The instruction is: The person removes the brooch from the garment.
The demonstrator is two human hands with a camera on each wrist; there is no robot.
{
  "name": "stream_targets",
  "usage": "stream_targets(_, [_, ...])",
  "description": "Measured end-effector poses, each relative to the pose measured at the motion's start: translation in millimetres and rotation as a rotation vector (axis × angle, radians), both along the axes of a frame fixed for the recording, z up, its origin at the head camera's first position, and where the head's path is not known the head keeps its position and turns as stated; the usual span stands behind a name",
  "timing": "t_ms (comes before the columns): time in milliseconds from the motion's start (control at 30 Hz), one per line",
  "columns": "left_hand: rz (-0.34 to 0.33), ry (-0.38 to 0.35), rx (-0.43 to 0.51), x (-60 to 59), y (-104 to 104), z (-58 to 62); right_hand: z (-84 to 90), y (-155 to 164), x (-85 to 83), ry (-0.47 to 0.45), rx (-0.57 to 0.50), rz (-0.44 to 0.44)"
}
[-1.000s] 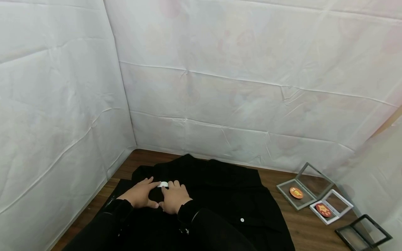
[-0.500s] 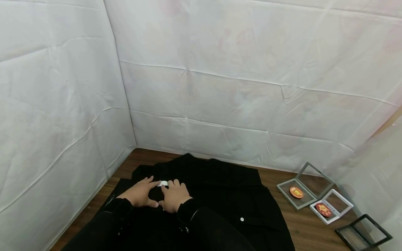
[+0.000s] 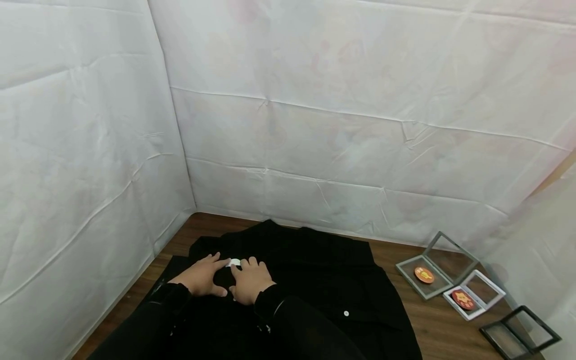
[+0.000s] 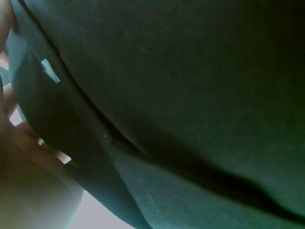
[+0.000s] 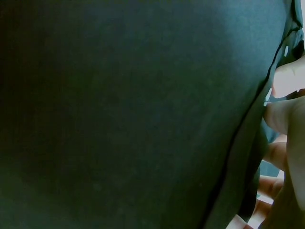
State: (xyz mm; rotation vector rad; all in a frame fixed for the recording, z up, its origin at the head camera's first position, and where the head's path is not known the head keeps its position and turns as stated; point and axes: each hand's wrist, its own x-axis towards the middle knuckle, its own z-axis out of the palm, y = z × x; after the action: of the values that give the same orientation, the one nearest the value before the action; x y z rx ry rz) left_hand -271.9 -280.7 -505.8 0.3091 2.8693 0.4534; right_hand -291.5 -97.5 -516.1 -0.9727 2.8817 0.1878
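A black button-up garment (image 3: 315, 280) with a white button (image 3: 346, 313) is spread over the table. On its left part my left hand (image 3: 202, 277) lies with fingers extended, its fingertips beside a small white rounded piece (image 3: 234, 262). From the other side my right hand (image 3: 252, 282) touches the cloth, fingers extended at the right of that piece. The two thumbs point toward each other, a little apart. Black cloth (image 4: 190, 95) fills most of the left wrist view. Along a seam in the right wrist view, the right thumb (image 5: 279, 117) lies close to a button (image 5: 268, 97).
To the right on the wooden table (image 3: 387, 255) stand a grey case (image 3: 407, 272) holding an orange badge (image 3: 424, 275), a white case (image 3: 488, 302) holding a red badge (image 3: 463, 299), and a black case (image 3: 499, 340), all with lids raised. White sheeting (image 3: 315, 150) walls the table.
The right thumb has drawn slightly away from the left thumb. Otherwise both hands keep nearly the same place on the garment.
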Motion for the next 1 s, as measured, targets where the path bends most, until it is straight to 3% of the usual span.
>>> stream_targets(500, [-0.002,0.028,0.054,-3.6,0,-3.8,-7.9,3,-2.0,0.041,-0.017,-0.004])
stream_targets(733, [0.023,0.038,-0.017,-0.3,-3,-11.3,-16.2,5,0.0,0.05,-0.028,0.009])
stream_targets(1000, [0.083,0.037,-0.039,1.1,-7,-9.5,-9.0,7,0.5,0.059,-0.036,0.016])
